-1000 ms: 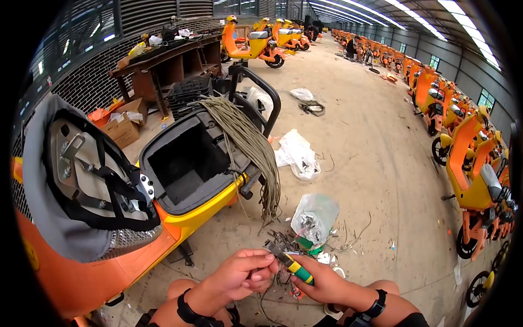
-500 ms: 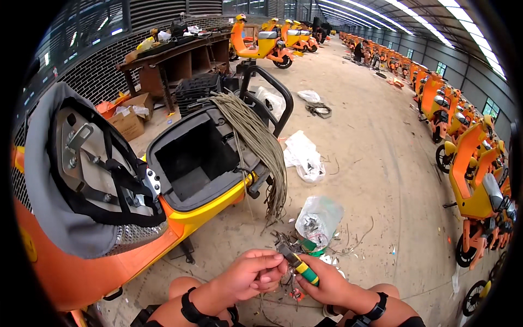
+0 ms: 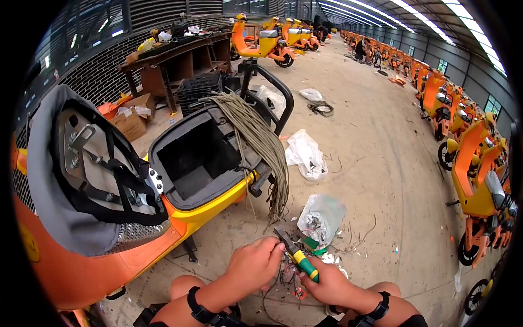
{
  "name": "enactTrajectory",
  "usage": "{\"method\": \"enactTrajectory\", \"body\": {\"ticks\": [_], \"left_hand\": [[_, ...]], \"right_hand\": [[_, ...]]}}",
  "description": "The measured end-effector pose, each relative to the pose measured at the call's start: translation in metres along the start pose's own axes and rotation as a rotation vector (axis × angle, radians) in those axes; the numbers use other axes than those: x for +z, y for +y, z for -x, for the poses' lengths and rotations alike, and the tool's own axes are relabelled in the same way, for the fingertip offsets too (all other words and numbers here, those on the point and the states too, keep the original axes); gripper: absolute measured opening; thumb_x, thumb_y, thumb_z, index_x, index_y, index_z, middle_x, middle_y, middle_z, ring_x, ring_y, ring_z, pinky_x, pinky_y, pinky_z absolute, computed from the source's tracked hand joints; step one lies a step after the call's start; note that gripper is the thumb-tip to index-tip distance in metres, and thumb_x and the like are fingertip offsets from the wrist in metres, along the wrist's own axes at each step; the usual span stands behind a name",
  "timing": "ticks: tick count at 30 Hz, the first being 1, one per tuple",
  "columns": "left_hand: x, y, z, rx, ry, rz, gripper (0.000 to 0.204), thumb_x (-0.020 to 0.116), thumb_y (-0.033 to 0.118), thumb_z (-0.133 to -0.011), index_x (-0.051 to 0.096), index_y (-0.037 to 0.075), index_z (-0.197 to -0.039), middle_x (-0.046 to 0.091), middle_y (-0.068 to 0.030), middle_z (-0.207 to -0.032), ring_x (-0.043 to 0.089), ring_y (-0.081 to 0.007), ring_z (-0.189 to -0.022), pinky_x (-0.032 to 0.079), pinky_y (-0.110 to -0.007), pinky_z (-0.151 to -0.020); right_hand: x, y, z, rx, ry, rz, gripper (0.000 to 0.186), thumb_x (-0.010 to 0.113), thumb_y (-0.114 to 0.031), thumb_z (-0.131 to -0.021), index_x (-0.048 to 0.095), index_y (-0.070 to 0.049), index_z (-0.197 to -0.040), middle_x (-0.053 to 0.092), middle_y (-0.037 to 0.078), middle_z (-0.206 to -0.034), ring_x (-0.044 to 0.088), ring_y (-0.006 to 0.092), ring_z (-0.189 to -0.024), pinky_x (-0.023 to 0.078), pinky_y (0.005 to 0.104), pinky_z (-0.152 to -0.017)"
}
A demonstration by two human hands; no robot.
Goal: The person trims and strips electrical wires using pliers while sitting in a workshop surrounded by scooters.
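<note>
My right hand (image 3: 330,283) is wrapped round the green and yellow handles of a pair of pliers (image 3: 306,265), whose dark metal jaws point up and to the left. Close beside the jaws, my left hand (image 3: 253,265) is closed, thumb and fingertips pressed together; what it pinches is too small to make out. A thin dark wire curves down below this hand, but I cannot tell if it is held. Ahead on the left stands an orange and yellow scooter (image 3: 98,272) with its grey-covered seat (image 3: 41,180) tipped up. A bundle of grey-green cables (image 3: 260,143) drapes over its rear.
Clear plastic bags (image 3: 322,218) and wire scraps lie on the floor before me. A white bag (image 3: 306,155) is farther off. A cluttered workbench (image 3: 180,52) and a cardboard box (image 3: 128,124) are at the back left. Rows of scooters (image 3: 473,169) line the right side.
My left hand has turned, its back now facing up, and its fingertips sit higher. The pliers' jaws have tilted up and away, apart from the left fingertips.
</note>
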State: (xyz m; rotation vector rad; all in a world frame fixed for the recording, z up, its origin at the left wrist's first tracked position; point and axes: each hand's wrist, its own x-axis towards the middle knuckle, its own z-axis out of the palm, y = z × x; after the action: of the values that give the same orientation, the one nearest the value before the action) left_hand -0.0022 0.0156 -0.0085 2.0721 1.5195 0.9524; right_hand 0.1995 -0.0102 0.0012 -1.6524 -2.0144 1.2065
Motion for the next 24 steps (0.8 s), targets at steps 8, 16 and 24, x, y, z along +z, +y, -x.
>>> {"method": "enactTrajectory", "body": {"ticks": [8, 16, 24], "left_hand": [[0.003, 0.0, 0.002, 0.001, -0.07, 0.036, 0.025, 0.054, 0.022, -0.096, 0.055, 0.005, -0.077, 0.06, -0.0108, -0.065, 0.063, -0.0279, -0.054, 0.048, -0.038, -0.047], [0.0, 0.004, 0.003, -0.439, -0.276, 0.689, 0.026, 0.056, 0.026, -0.097, 0.064, 0.003, -0.089, 0.046, 0.0024, -0.057, 0.046, -0.0076, -0.046, 0.04, -0.028, -0.04], [-0.006, -0.003, -0.003, -0.725, -0.451, 1.327, 0.024, 0.052, 0.019, -0.099, 0.062, -0.001, -0.089, 0.04, 0.0055, -0.057, 0.031, -0.0044, -0.045, 0.029, -0.022, -0.042]], "right_hand": [[-0.003, 0.01, 0.004, 0.016, -0.08, 0.017, 0.033, 0.064, -0.027, -0.091, 0.056, -0.006, -0.116, 0.066, 0.015, -0.075, 0.066, 0.0288, -0.067, 0.051, 0.039, -0.064], [-0.007, 0.014, 0.008, -0.035, -0.121, -0.097, 0.032, 0.063, -0.025, -0.093, 0.055, -0.007, -0.118, 0.066, 0.016, -0.086, 0.067, 0.0274, -0.077, 0.051, 0.0379, -0.069], [-0.005, 0.023, 0.004, -0.133, -0.086, -0.133, 0.042, 0.063, -0.021, -0.094, 0.049, -0.008, -0.131, 0.066, 0.014, -0.091, 0.066, 0.0267, -0.083, 0.052, 0.0365, -0.075]]}}
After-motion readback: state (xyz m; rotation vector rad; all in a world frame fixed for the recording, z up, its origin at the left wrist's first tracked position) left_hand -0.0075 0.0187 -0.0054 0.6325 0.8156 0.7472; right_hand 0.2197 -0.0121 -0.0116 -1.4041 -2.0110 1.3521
